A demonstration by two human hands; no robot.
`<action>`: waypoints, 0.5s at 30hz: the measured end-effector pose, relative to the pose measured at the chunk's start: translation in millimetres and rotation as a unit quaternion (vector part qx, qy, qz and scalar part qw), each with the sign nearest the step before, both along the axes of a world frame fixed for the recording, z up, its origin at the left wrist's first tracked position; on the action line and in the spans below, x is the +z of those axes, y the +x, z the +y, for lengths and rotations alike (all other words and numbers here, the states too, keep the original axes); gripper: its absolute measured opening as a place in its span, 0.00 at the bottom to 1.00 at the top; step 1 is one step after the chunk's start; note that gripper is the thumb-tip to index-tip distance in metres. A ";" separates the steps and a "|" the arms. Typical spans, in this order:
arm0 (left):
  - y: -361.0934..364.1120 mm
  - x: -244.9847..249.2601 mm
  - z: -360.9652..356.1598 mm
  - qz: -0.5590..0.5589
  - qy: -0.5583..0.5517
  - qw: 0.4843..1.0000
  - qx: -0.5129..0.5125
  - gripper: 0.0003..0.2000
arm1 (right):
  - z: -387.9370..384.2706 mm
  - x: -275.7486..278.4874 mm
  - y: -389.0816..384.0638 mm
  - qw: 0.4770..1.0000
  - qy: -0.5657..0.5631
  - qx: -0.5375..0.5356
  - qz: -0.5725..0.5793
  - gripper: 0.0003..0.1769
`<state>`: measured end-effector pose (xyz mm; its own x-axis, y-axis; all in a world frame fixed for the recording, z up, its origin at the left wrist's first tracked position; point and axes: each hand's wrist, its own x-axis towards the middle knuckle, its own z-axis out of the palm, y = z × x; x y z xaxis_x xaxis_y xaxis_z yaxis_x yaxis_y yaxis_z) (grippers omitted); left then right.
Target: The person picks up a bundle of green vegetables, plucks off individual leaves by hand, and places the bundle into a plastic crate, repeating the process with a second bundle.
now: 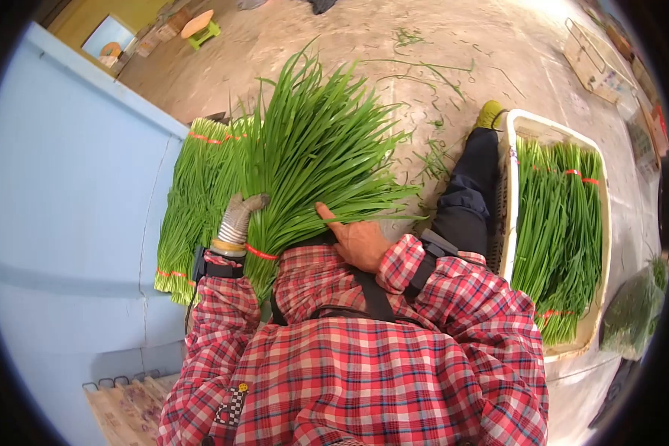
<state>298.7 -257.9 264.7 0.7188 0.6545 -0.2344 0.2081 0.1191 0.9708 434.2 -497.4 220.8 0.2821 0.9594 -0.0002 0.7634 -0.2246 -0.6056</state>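
My left hand (pixel 242 211) touches the leafy bunch (pixel 297 163), my right hand (pixel 360 244) stretches one finger (pixel 327 214); their closure I cannot tell. Hard pushing may bend leaves (pixel 331 119) beyond them.

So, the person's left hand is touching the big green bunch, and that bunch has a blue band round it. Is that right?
Not quite: the band is red, not blue. The head view shows it round the big green bunch, and the person's left hand is touching that bunch, just as you said.
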 end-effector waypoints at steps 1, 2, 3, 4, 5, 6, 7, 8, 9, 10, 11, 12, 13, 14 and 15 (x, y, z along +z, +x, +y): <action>-1.7 -3.5 2.9 0.002 0.007 1.000 0.001 0.19 | 1.9 -9.7 -1.9 0.998 0.057 -0.007 -0.017 0.48; -3.4 -5.3 4.4 0.004 0.013 1.000 0.002 0.20 | 1.9 -12.1 -2.3 0.998 0.057 0.001 -0.015 0.48; -4.3 -4.8 3.7 0.001 -0.028 1.000 0.011 0.21 | 2.1 -6.2 -1.9 1.000 0.016 0.008 -0.014 0.48; -6.2 -4.2 0.7 0.002 -0.029 0.999 0.017 0.21 | 2.4 -3.5 -1.7 1.000 -0.025 0.014 -0.014 0.48; -7.7 -3.9 -0.6 -0.008 -0.023 0.999 0.030 0.21 | 4.3 -8.8 -4.1 1.000 0.004 0.007 -0.021 0.47; -7.8 -3.0 -1.2 -0.019 -0.016 0.999 0.042 0.20 | 4.2 -9.1 -4.2 1.000 0.005 0.009 -0.022 0.47; -10.2 -5.5 0.4 -0.021 -0.016 0.999 0.043 0.20 | 4.1 -8.9 -3.3 1.000 -0.005 0.022 -0.020 0.48; -14.0 -9.6 2.3 -0.031 -0.014 0.999 0.031 0.21 | 4.4 -7.2 -2.1 0.999 -0.014 0.033 -0.020 0.49; -14.9 -10.7 4.0 -0.044 -0.011 0.999 0.017 0.22 | 4.8 -1.4 0.0 0.999 -0.011 0.031 -0.025 0.49; -16.5 -10.9 5.1 -0.049 -0.009 0.999 0.015 0.22 | 4.1 7.1 1.3 0.999 -0.029 0.034 -0.010 0.49; -19.2 -11.0 4.6 -0.042 -0.012 0.999 0.023 0.22 | 4.1 12.6 2.0 0.998 -0.047 0.038 0.006 0.49; -20.9 -10.9 3.6 -0.032 -0.015 0.999 0.029 0.21 | 5.2 14.5 1.4 0.998 -0.047 0.035 0.004 0.49; -20.3 -11.0 2.8 -0.032 -0.016 0.999 0.026 0.21 | 5.8 15.7 0.3 0.998 -0.050 0.034 0.000 0.49; -19.9 -11.6 1.7 -0.041 -0.034 0.998 0.037 0.21 | 4.7 15.6 -0.6 0.998 -0.053 0.031 -0.004 0.49; -19.6 -12.8 1.1 -0.050 -0.053 0.996 0.048 0.20 | 4.1 9.1 -1.8 0.998 -0.054 0.028 -0.002 0.49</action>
<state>279.1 -256.8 251.9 0.6766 0.6973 -0.2366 0.0940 0.2370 0.9670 432.3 -493.3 229.8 0.2274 0.9683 -0.1035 0.7796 -0.2447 -0.5766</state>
